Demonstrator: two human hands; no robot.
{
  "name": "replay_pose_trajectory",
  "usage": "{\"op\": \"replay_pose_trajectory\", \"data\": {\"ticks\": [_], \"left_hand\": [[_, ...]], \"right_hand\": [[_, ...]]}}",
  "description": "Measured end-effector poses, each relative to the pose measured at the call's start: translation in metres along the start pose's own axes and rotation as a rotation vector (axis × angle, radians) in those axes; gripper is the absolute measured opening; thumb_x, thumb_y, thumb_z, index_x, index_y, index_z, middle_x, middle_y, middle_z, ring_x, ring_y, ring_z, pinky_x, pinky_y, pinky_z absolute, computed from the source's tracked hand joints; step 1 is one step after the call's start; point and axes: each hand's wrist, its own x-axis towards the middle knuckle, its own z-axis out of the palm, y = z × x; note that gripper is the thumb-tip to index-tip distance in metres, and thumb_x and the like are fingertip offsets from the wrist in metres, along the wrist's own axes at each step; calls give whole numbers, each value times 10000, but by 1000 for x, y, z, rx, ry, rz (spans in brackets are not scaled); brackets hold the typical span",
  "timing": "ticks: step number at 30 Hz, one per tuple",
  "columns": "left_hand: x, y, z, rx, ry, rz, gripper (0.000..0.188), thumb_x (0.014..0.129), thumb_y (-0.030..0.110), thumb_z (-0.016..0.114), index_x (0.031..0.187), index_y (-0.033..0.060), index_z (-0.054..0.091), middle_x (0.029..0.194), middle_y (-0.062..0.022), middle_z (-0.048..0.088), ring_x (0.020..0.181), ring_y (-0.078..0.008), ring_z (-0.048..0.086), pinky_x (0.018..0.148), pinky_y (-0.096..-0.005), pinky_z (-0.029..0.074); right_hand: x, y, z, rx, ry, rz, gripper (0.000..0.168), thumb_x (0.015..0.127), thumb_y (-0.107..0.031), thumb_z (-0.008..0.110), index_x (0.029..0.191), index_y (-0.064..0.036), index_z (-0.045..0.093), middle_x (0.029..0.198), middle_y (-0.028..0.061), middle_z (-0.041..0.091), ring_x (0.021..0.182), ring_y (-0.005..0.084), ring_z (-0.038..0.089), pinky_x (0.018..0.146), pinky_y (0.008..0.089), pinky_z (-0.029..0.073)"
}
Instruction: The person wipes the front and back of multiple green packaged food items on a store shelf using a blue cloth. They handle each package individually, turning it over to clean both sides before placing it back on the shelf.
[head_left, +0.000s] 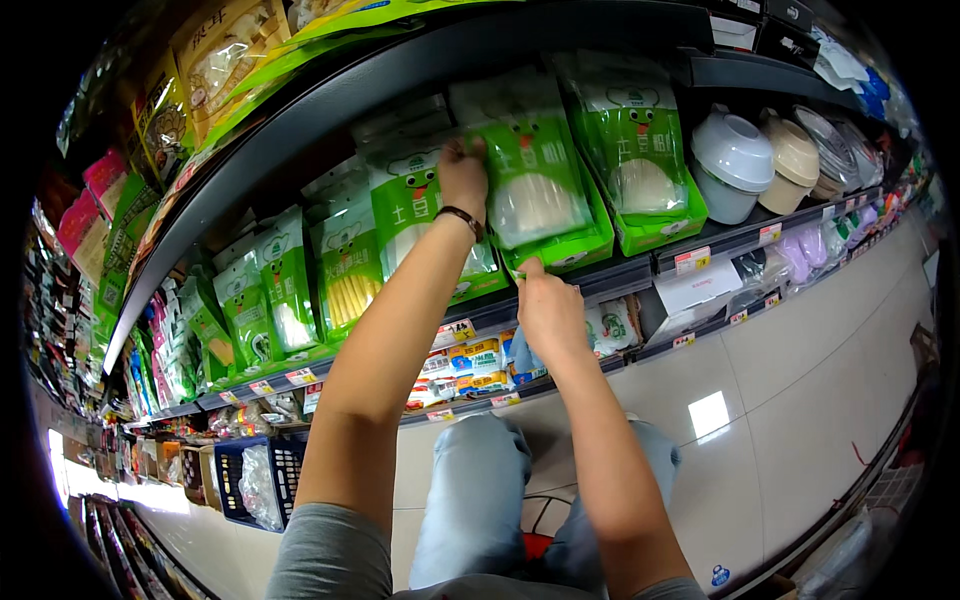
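Note:
Green plastic packets of noodles stand in green cardboard display trays on a dark shelf. My left hand (463, 176), with a dark bracelet at its wrist, is at the upper left edge of a noodle packet (536, 180); its fingers are blurred, so its hold is unclear. The fingers of my right hand (551, 307) are closed on the front left corner of the display tray (577, 257) under that packet. Another noodle packet (409, 195) is just left of my left hand, and one more packet (643, 150) stands in the tray to the right.
Lidded plastic bowls (731, 161) stand at the right on the same shelf. The curved edge of an upper shelf (315, 82) runs above the packets. Below are smaller packs (476, 364) and a white box (697, 289). A blue plastic basket (286, 476) rests on the floor at lower left.

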Motion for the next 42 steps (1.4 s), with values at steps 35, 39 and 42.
{"op": "replay_pose_trajectory", "data": {"ticks": [35,39,42], "left_hand": [[-61,0,-9,1184,-639,718,703,733,253,753,1369,177,462,1494,-128,302,1375,-368,280,1100,-475,321],[-66,27,-51,987,-347,523,599,782,255,715,1326,126,500,1418,-193,406,1285,-389,408,1065,-428,363],[-46,36,-118,1009,-18,622,576,777,268,712,1265,35,514,1248,-221,523,1171,-373,491,981,-434,416]], "right_hand": [[-1,0,-2,3,59,-14,60,868,-51,497,912,-13,511,703,185,656,671,358,667,617,452,523],[-1,6,0,15,65,-9,68,866,-53,496,917,-12,518,704,183,657,669,357,668,613,449,523],[-1,10,0,17,84,-2,75,869,-57,494,921,-11,520,703,182,656,666,354,668,608,445,523]]}}
